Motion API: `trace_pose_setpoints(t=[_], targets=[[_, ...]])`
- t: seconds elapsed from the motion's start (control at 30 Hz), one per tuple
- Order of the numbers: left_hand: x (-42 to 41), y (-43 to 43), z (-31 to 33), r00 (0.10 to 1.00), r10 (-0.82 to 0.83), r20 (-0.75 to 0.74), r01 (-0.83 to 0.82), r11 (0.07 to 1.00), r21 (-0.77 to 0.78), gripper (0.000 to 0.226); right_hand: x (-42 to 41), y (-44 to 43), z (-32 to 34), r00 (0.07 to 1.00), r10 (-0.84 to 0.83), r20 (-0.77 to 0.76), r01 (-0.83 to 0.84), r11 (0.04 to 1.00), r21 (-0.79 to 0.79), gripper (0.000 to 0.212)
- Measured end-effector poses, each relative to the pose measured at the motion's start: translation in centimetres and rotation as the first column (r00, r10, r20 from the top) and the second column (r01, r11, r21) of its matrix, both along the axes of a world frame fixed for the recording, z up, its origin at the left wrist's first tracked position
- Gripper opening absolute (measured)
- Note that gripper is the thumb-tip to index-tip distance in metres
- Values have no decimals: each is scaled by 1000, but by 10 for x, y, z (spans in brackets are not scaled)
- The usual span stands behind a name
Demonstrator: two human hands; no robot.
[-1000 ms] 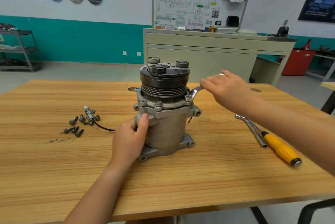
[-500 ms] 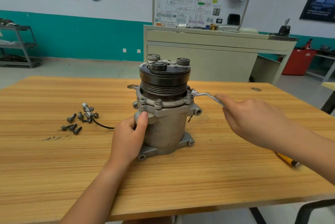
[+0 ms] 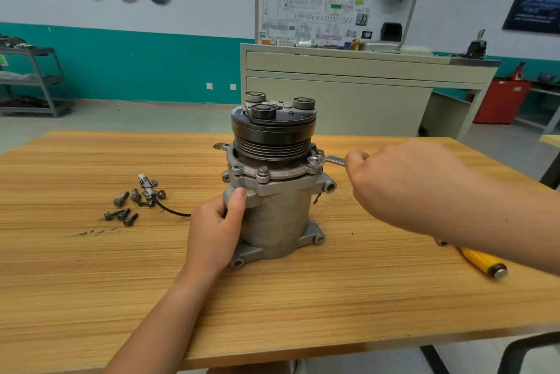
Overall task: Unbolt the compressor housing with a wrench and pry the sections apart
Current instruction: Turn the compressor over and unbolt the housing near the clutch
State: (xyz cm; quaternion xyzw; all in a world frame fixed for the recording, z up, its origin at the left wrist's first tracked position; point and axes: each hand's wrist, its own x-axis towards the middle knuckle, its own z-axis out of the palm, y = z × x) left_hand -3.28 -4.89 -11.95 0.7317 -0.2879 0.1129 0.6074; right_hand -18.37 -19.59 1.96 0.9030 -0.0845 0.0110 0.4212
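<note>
Two hands grasping — left hand [image 3: 215,231] the compressor housing [image 3: 278,213], right hand [image 3: 403,182] the wrench [image 3: 331,160].

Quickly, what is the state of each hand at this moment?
Left hand: closed, gripping the compressor body.
Right hand: closed, holding the wrench on a housing bolt.

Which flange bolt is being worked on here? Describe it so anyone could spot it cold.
On the light wooden table stands a grey cylindrical metal compressor topped by a black ribbed pulley. A silver flange ring below the pulley carries several bolts. The bolt meant sits at its right edge: alone among them, it has the head of the silver wrench on it.
</note>
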Motion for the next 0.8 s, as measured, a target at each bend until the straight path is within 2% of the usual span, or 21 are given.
trace_pose_setpoints(t=[0.03,0.1,0.17,0.27,0.37,0.43,0.5,0.53,0.57,0.6,0.63,0.73,0.8], targets=[[0,0,0,1000,-4,0,4,1000,-2,53,1,-4,3,1000,18,-1,-18,1000,-19,14],[2,1,-1,1000,-7,5,7,1000,4,52,1,-11,4,999,28,-23,-29,999,-26,5],[3,1,-2,1000,5,7,-5,1000,17,52,5,-26,1,999,24,-32,-25,999,-42,3],[4,1,-1,1000,18,0,-18,1000,26,51,25,-47,0,999,49,19,-48,997,-65,12],[4,2,0,1000,11,-8,-11,1000,26,52,53,-55,-5,982,145,125,-151,987,46,17],[4,2,0,1000,6,-10,-5,1000,23,51,60,-59,-10,950,144,275,-203,959,198,17],[5,3,0,1000,0,-13,0,1000,22,50,52,-66,-13,883,73,464,-286,867,408,23],[5,3,0,1000,-5,-13,5,1000,24,51,43,-67,-14,843,34,537,-358,780,513,25],[5,4,0,1000,-10,-11,11,1000,27,51,35,-67,-16,809,-11,588,-426,678,599,26],[5,4,0,1000,-15,-10,15,1000,27,52,27,-66,-17,801,-35,598,-450,624,639,28],[5,4,0,1000,-17,-10,18,1000,24,52,20,-66,-19,823,-28,567,-424,634,647,31],[5,3,0,1000,-10,-16,10,1000,21,54,8,-65,-24,930,-36,367,-192,803,565,39],[5,3,0,1000,-11,-15,11,1000,20,55,4,-62,-26,954,-82,288,-85,847,524,40]])
